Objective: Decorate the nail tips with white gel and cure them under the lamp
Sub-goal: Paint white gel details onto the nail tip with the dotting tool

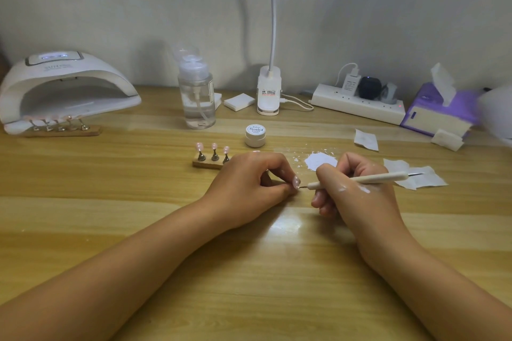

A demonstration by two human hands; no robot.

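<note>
My left hand point(249, 183) pinches a pink nail tip point(296, 181) with white dots, held just above the table. My right hand point(349, 188) grips a white dotting pen point(368, 178) whose fine point touches the lower edge of that tip. White gel is smeared on the back of my right hand. A wooden stand point(207, 162) behind my left hand carries three pink tips on metal pegs. The white gel jar point(255, 135), lid on, sits behind it. A second wooden stand point(62, 130) with several tips lies at the mouth of the white curing lamp point(63, 86) at far left.
A patch of white gel point(321, 160) is spread on the table by my right hand. Paper wipes point(415, 177) lie to the right. At the back are a clear pump bottle point(197, 97), a desk lamp base point(268, 91), a power strip point(357, 104) and a purple tissue box point(440, 111).
</note>
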